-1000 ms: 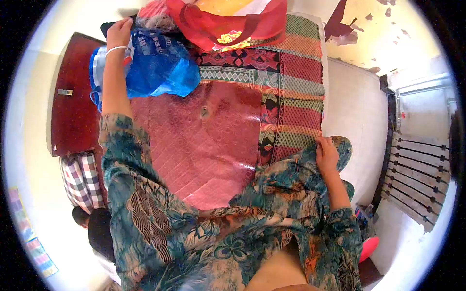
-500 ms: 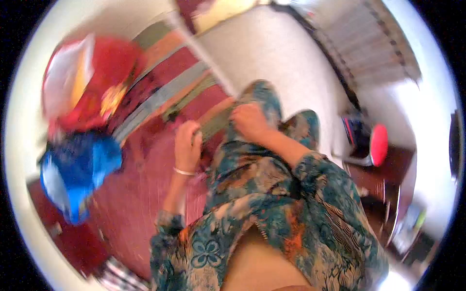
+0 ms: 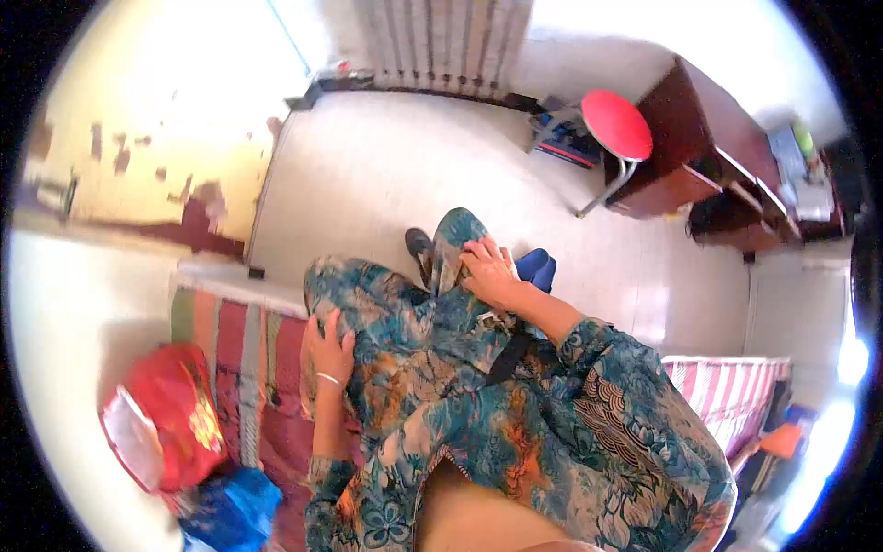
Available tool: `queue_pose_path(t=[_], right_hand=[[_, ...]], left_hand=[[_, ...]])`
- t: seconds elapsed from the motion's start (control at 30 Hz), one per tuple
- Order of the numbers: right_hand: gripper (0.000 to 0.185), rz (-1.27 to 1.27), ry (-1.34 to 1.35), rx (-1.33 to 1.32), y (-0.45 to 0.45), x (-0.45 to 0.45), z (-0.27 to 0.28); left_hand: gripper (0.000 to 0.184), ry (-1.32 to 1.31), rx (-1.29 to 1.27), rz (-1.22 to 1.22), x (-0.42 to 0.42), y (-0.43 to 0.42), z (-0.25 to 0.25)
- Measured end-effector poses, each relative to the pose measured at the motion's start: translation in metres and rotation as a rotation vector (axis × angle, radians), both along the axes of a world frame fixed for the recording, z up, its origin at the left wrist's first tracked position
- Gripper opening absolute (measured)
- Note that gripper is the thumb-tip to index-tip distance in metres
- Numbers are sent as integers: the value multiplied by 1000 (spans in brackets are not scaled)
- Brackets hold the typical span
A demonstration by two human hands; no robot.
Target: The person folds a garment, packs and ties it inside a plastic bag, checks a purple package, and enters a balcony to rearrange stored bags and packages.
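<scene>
My left hand lies on the side of my left thigh, on the patterned teal trousers. Its fingers are apart, and a pale bangle circles the wrist. On top of my right knee rests my right hand, palm down with the fingers spread. Neither hand shows anything held. A striped bedcover in red, grey and green lies beneath and beside me on the left. Past my knees, a dark shoe and blue footwear show on the floor.
A red bag and a blue bag sit on the bed at left. Ahead is pale flooring. A red-topped stool stands beside a dark wooden desk. A peeling yellow door is at far left.
The view has turned right, bringing the desk, stool and door further into sight. My left hand has come from over the bedcover onto my thigh. My right hand stays on the knee area.
</scene>
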State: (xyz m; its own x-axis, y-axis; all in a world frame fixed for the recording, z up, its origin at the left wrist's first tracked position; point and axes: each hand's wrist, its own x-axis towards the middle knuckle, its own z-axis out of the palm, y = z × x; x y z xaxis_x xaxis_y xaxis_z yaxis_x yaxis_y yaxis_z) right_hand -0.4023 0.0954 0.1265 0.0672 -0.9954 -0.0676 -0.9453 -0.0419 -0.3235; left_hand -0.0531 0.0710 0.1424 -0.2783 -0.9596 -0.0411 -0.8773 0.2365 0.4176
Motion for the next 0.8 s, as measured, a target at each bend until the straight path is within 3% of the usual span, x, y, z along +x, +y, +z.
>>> queue_pose_path(t=[0.13,0.43,0.5,0.63,0.8], right_hand=[[62,-196,-130,157,4,-9,6],[81,-190,-254,598,-33,-40,-23],[81,-159,-262,687,-48,-40,-39],[81,-187,-300,838,-71,-60,-42],[73,-232,-268,886,-78,-62,-43]], left_hand=[[58,-74,42,-91,-2,-21,-6],[80,-308,259,-158,-14,-65,-11],[90,-398,443,-52,-40,-78,0],[96,-365,429,-192,-38,-99,-16],[94,-558,658,-236,-80,-127,-18]])
